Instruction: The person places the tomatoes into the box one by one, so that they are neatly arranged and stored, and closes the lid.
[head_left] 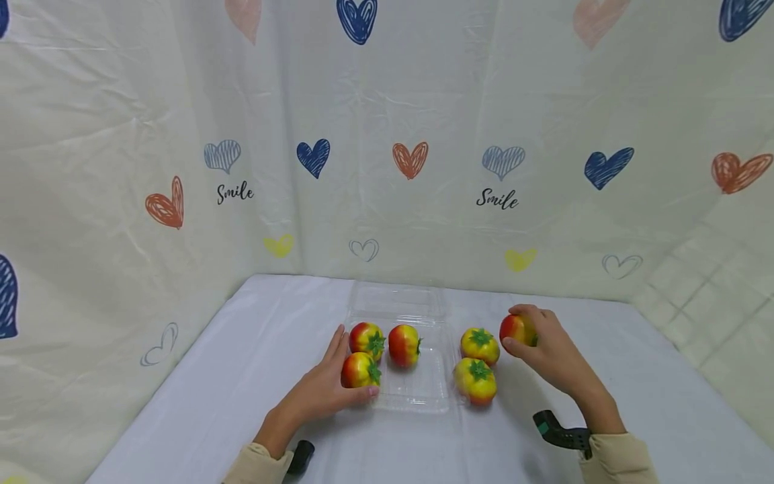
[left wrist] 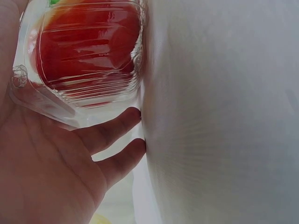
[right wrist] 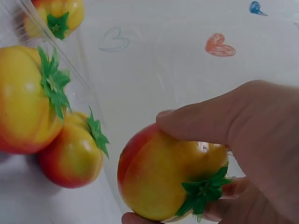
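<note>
My right hand holds a red-and-yellow tomato with a green leafy top, thumb on one side and fingertips on the other. It is to the right of a clear plastic box. With fingers extended, my left hand rests along the box's left wall, its thumb at the near corner. In the left wrist view two fingertips touch the white cloth. Inside the box, two tomatoes line the left side and another tomato lies beside them. Two more tomatoes sit just outside the right wall.
The box's clear lid is folded back toward the rear of the table, which a white cloth covers. A pale curtain printed with hearts hangs behind and at the sides. Dark wrist straps sit by both sleeves.
</note>
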The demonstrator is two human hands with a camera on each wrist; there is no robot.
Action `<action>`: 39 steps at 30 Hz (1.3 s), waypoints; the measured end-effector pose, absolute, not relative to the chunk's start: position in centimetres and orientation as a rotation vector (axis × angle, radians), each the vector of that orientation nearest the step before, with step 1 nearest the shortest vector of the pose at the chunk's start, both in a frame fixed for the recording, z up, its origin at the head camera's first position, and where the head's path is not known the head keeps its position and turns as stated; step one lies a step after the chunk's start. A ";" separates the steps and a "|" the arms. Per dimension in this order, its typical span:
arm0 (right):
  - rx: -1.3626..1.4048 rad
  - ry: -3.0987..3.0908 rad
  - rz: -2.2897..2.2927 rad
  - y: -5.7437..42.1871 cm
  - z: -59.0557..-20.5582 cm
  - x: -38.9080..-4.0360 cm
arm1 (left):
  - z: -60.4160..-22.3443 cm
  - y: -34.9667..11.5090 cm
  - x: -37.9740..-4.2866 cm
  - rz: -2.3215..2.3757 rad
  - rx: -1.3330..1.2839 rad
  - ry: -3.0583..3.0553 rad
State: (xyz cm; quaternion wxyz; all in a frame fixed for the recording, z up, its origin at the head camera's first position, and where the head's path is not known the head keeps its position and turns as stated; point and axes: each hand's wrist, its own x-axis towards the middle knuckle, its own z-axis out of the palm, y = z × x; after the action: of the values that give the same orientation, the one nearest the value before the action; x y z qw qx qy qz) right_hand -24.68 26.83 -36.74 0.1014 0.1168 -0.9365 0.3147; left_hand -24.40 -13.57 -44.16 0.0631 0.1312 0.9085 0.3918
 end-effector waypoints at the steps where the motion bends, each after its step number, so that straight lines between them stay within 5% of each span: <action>1: 0.349 -2.756 0.943 26.6 -36.7 -24.6 | -44.2 -13.6 -24.4 1.185 0.396 2.744; 39: 0.921 -2.623 1.148 14.6 -39.2 -22.9 | -44.3 -13.7 -24.6 1.172 0.404 2.755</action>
State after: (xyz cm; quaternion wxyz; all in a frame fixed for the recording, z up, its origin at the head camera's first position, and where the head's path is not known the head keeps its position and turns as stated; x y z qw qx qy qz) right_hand -22.94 14.58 -39.18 0.0667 0.3056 -0.8701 0.3809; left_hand -24.64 -13.70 -44.32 0.0602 0.1335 0.9103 0.3872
